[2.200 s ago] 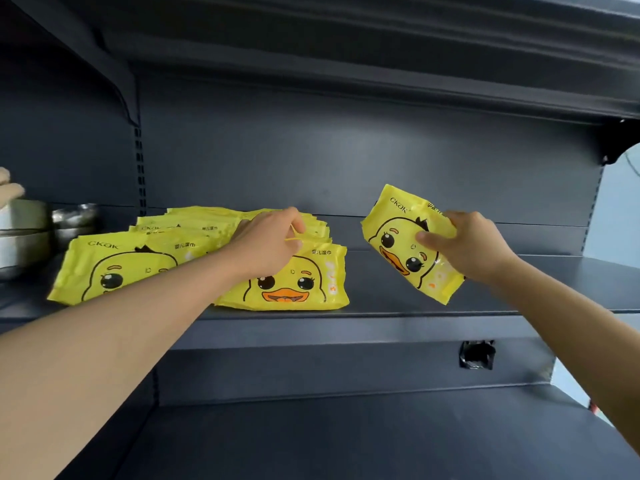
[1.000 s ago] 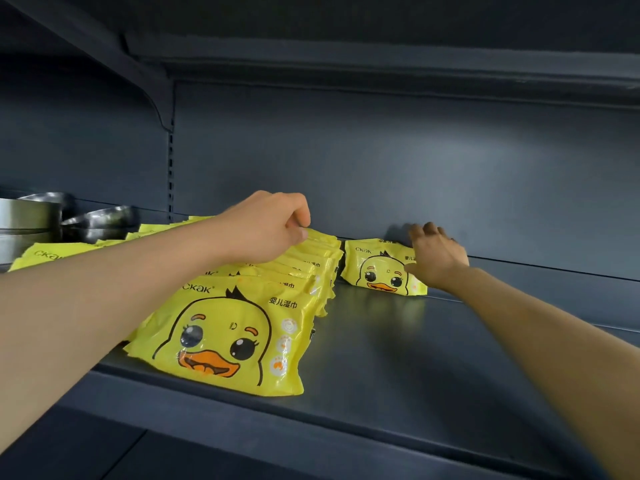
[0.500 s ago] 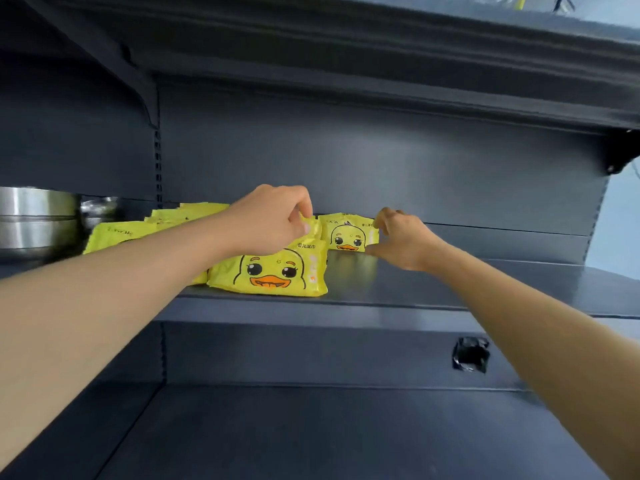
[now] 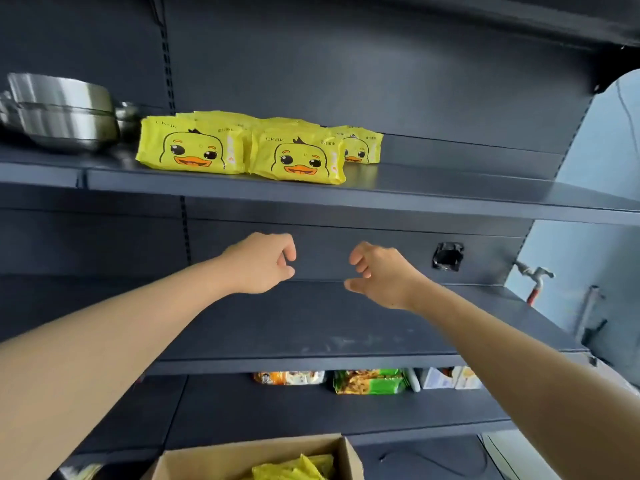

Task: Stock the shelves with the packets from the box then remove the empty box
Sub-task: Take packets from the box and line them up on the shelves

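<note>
Your left hand (image 4: 258,263) and right hand (image 4: 382,275) hang side by side, fingers loosely curled, holding nothing. At twelve o'clock above them, yellow duck packets (image 4: 298,157) lie in rows on the upper shelf (image 4: 450,199), steel pots (image 4: 60,110) at ten. At six o'clock, the open box (image 4: 249,457) holds more yellow packets.

Both bare forearms stretched forward, left hand (image 4: 258,263) loosely curled and holding nothing, right hand (image 4: 379,275) relaxed, fingers apart, hands near each other
</note>
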{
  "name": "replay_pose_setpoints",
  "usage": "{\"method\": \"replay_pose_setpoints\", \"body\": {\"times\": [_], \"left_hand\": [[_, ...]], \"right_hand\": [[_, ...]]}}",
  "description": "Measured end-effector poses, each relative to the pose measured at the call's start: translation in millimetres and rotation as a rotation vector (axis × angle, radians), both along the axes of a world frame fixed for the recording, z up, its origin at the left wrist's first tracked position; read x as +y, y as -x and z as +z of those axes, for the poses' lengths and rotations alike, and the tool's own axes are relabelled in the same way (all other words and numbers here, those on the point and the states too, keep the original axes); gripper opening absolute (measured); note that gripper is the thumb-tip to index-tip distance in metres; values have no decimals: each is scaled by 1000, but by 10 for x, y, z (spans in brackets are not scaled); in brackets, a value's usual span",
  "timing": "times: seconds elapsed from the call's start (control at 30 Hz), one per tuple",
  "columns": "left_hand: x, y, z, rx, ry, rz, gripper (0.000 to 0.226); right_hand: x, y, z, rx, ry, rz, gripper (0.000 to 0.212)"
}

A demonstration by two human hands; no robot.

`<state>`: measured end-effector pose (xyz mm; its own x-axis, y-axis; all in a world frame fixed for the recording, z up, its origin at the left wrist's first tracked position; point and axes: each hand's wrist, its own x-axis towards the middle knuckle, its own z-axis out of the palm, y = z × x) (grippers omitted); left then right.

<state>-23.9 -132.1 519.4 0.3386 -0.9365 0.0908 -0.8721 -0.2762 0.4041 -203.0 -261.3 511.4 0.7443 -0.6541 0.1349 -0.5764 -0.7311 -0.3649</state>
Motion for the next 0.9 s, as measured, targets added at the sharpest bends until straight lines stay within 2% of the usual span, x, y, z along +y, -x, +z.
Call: {"method": "replay_pose_setpoints", "body": {"times": [0.23,0.43,0.73,0.9], "left_hand": [[262,164,-948,93,-181,81,15],[580,350,-2017,212,-360,186,13],[1272,388,-3513,385,-582,353,16],[1454,337,-4291,444,-686,390,20]], "right_hand": [[212,90,-1042,146,-146,85,37],[387,228,-2060,295,-337,154,37],[546,382,-3467,486,-546,161,36],[603,305,-4145,556,-588,149,35]]}}
